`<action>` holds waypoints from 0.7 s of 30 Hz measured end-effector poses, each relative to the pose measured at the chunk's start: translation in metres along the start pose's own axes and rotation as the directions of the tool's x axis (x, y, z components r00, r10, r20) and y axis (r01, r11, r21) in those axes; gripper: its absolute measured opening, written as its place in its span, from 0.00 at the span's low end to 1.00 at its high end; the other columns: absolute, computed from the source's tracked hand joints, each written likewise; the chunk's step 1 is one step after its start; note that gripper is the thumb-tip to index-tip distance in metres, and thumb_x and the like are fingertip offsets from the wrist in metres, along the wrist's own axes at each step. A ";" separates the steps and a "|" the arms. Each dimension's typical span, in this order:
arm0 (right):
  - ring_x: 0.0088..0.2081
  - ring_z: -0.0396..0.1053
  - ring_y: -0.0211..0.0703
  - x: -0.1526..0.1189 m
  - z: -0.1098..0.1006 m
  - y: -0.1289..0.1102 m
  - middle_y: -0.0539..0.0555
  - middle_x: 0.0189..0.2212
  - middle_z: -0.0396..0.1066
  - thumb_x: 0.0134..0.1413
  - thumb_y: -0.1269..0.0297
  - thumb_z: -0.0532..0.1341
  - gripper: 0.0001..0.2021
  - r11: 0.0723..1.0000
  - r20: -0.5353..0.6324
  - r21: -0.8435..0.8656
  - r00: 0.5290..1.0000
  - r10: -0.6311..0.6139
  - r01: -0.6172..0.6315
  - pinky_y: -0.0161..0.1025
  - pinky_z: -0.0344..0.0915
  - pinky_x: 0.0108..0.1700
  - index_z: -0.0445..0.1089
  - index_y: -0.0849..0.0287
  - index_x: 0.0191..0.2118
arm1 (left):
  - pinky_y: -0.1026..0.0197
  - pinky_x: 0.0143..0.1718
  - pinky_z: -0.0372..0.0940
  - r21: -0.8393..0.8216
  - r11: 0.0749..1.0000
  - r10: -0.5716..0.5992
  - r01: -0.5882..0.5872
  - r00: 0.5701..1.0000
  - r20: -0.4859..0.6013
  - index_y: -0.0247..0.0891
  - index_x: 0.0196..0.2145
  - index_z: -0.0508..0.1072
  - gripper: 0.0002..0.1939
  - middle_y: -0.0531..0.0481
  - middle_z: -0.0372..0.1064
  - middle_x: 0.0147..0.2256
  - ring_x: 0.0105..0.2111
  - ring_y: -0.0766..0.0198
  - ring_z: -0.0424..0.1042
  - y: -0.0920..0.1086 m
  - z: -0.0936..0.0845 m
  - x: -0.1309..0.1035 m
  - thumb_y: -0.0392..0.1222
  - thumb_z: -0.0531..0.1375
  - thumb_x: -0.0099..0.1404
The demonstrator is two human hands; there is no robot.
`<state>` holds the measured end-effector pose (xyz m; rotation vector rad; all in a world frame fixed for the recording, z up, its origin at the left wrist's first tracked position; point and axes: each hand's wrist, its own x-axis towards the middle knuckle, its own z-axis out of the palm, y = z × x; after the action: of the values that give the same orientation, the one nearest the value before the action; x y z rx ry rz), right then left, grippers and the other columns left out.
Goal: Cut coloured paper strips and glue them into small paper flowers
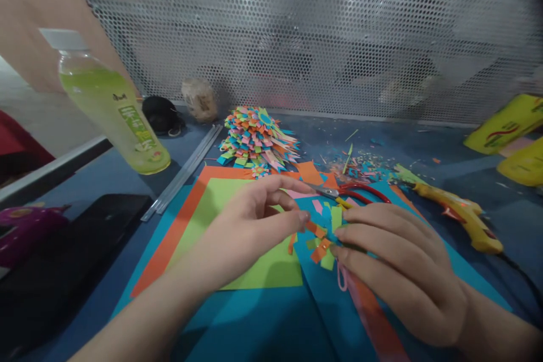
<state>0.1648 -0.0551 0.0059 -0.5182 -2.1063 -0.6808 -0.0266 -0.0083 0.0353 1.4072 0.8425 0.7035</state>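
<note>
My right hand (403,266) has its fingertips closed on a small cluster of orange and green paper strips (321,249), held low over the blue sheet. A pink loop (342,277) hangs below the cluster by the fingertips. Facing it from the left, my left hand (254,218) has curled fingers, with a gap between thumb and index finger. Its thumb tip is close to an orange strip of the cluster; whether they touch I cannot tell. Just beyond both hands lie red-handled scissors (365,192), partly hidden, among loose paper pieces (318,206).
Stacked coloured sheets (190,237) cover the table's middle. Behind stands a pile of paper-strip pieces (258,138), with scraps (369,167) alongside. A yellow glue gun (462,212) lies right; a drink bottle (112,107), clear sticks (186,172) and a black flat object (80,260) are left.
</note>
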 end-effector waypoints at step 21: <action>0.37 0.71 0.52 0.007 -0.008 0.002 0.60 0.32 0.71 0.52 0.76 0.54 0.07 0.995 0.123 -0.094 0.992 -0.012 0.024 0.48 0.71 0.32 0.68 0.64 0.34 | 0.69 0.20 0.54 0.132 0.983 0.137 -0.128 0.989 -0.060 0.40 0.41 0.66 0.13 0.58 0.62 0.20 0.21 0.71 0.61 0.002 0.006 -0.008 0.39 0.57 0.56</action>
<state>0.1666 -0.0581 0.0164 -0.6075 -2.2029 -0.7799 -0.0260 -0.0178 0.0376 1.5729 0.8659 0.8154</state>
